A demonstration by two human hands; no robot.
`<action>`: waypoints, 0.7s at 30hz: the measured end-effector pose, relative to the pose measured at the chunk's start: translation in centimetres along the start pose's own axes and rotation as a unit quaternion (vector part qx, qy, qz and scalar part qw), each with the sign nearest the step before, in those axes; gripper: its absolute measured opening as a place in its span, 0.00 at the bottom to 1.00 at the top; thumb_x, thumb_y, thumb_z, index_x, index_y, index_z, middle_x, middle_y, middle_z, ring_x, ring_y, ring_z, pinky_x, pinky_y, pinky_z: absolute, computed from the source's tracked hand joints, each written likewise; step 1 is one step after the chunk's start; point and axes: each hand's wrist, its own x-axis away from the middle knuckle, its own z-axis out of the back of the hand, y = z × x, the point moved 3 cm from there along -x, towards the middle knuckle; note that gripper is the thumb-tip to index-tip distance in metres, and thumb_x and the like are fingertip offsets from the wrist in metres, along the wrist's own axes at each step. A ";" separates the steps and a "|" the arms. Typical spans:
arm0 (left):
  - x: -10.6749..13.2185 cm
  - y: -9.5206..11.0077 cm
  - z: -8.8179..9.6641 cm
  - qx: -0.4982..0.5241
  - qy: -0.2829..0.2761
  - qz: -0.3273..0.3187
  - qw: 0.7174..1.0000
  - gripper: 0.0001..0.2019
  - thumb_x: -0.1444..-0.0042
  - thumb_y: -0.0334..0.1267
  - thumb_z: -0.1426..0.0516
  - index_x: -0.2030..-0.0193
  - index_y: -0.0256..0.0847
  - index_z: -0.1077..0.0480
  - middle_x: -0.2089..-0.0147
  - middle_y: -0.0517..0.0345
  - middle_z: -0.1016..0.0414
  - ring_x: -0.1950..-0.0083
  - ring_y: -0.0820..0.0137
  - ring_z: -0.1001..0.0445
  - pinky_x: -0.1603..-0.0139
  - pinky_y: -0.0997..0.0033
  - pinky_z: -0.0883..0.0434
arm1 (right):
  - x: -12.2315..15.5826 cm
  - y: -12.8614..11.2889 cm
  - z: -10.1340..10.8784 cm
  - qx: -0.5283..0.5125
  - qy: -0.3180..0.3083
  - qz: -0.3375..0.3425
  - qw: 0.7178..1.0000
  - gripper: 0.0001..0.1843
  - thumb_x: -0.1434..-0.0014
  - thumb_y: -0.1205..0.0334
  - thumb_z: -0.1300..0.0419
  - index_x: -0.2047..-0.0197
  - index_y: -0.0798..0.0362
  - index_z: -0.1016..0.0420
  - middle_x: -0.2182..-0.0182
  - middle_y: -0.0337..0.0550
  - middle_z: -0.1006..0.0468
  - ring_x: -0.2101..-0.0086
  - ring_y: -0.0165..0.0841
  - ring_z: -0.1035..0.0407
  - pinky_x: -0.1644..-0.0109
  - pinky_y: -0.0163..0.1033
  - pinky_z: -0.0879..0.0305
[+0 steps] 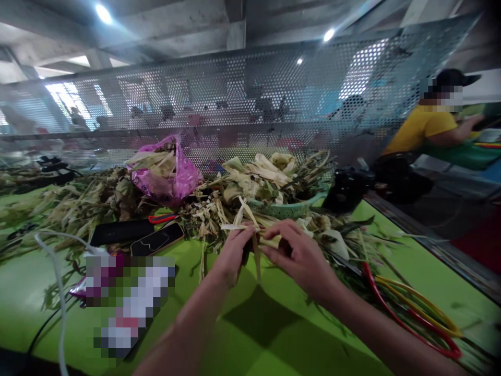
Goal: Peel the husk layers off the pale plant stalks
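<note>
In the head view, your left hand (238, 253) is gripping crossed corn-husk strips (257, 256) between thumb and fingers. Your right hand (295, 249) is closing its thumb and index finger on the right side of the same strips. The strips are hanging above the green surface (188, 274), in front of a perforated green basket (279, 210) that is holding loose husks. To the left, a pink plastic bag (188, 175) is containing more husks; a smartphone (156, 240) is lying nearer you.

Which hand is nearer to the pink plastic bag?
Left. The left hand is on the wearer's side of the pink plastic bag, off to its right; the right hand is farther to the right.
</note>
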 end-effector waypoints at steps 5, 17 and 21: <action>0.1 0.1 0.2 -0.031 0.016 -0.012 0.999 0.14 0.48 0.49 0.41 0.63 0.40 0.28 0.65 0.57 0.29 0.63 0.71 0.33 0.58 0.74 0.37 | -0.5 2.2 -0.3 -0.162 0.008 -0.075 0.984 0.12 0.40 0.55 0.44 0.54 0.49 0.35 0.59 0.44 0.27 0.66 0.34 0.31 0.62 0.39 0.34; 0.2 0.4 0.2 -0.156 0.000 -0.077 0.985 0.13 0.46 0.49 0.44 0.70 0.40 0.33 0.72 0.62 0.39 0.70 0.74 0.43 0.68 0.75 0.44 | -1.3 2.2 0.9 0.019 -0.011 0.031 0.999 0.10 0.38 0.57 0.46 0.66 0.50 0.25 0.67 0.44 0.26 0.64 0.36 0.32 0.59 0.39 0.39; 0.2 0.3 -0.1 -0.077 -0.019 -0.038 0.996 0.13 0.47 0.47 0.43 0.70 0.40 0.36 0.75 0.65 0.44 0.75 0.77 0.48 0.74 0.76 0.49 | -1.6 2.6 0.8 0.025 -0.003 0.035 0.999 0.11 0.38 0.57 0.46 0.69 0.51 0.28 0.69 0.42 0.29 0.66 0.35 0.33 0.62 0.38 0.40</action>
